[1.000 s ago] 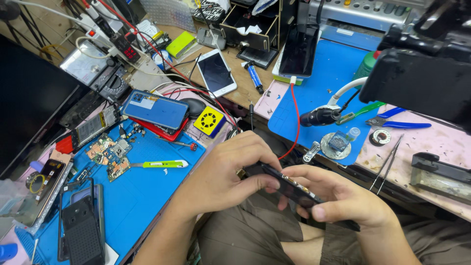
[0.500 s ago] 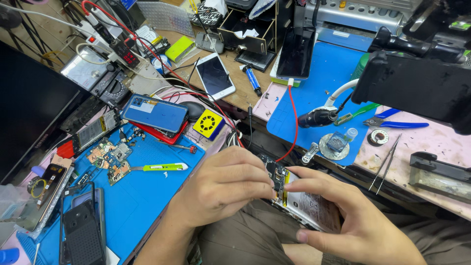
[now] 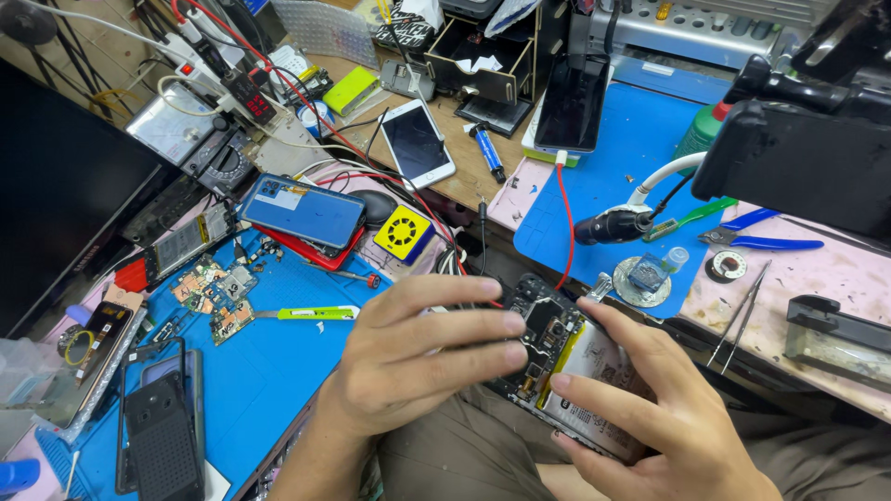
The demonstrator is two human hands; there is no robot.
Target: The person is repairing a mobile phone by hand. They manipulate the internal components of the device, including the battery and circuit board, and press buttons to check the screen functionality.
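Observation:
Over my lap I hold an opened phone [image 3: 568,357], back cover off, with its dark circuit board and silver battery facing up. My right hand [image 3: 654,408] cradles it from below and from the right, fingers spread along the battery. My left hand [image 3: 418,357] lies across the phone's left side, fingertips resting on the board and hiding part of it. Red and black wires [image 3: 461,263] run down from the bench to the phone's top edge.
A blue mat [image 3: 260,371] at left carries small circuit boards [image 3: 215,295], a green-handled tool [image 3: 311,314], dark phones [image 3: 160,422] and a blue phone [image 3: 304,211]. Another blue mat [image 3: 617,158] lies ahead with a white phone [image 3: 418,142], tweezers [image 3: 738,315], blue pliers [image 3: 766,241] and a dark microscope body [image 3: 803,139].
The phone has been turned from edge-on to flat, so its board and battery now face up. Both hands shifted with it, my left fingers now spread across the board.

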